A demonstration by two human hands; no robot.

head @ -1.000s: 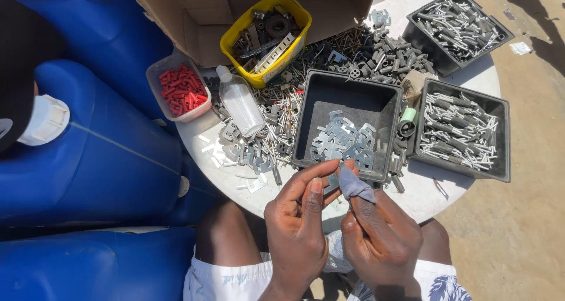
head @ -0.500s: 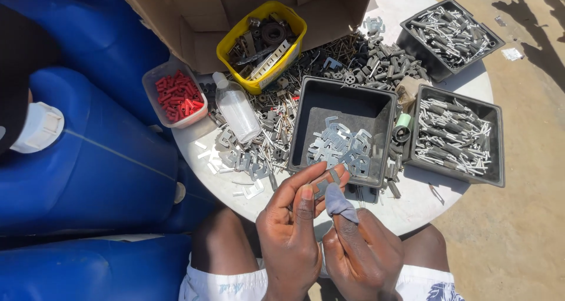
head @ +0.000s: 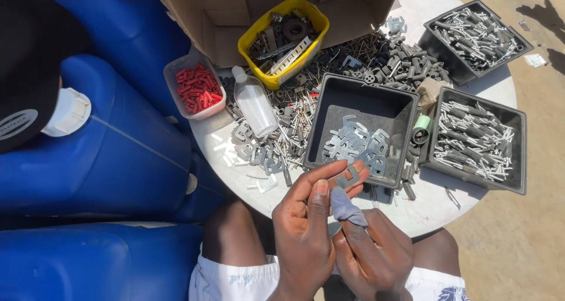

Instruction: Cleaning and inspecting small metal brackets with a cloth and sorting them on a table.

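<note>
two hands (head: pixel 341 242), one metal clip (head: pixel 347 177), one cloth (head: pixel 346 210)

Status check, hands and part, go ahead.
Left hand pinching flat metal clip in its fingers. Right hand holding grey cloth just under it. Black tray of clips directly ahead.

Cardboard box (head: pixel 235 10): upper part cut off by the top edge; yellow tub (head: pixel 283 39) hides part of its floor; blue drums (head: pixel 112 160): cut off at left and bottom edges; dark cap (head: pixel 29 60): cut by left edge, covers part of a drum; left hand (head: pixel 303 230) and right hand (head: pixel 374 257): wrists cut off at the bottom edge; metal clip (head: pixel 347 177): partly covered by fingers, shape unclear; loose parts heap (head: pixel 376 57): pieces too small to tell apart.
</note>
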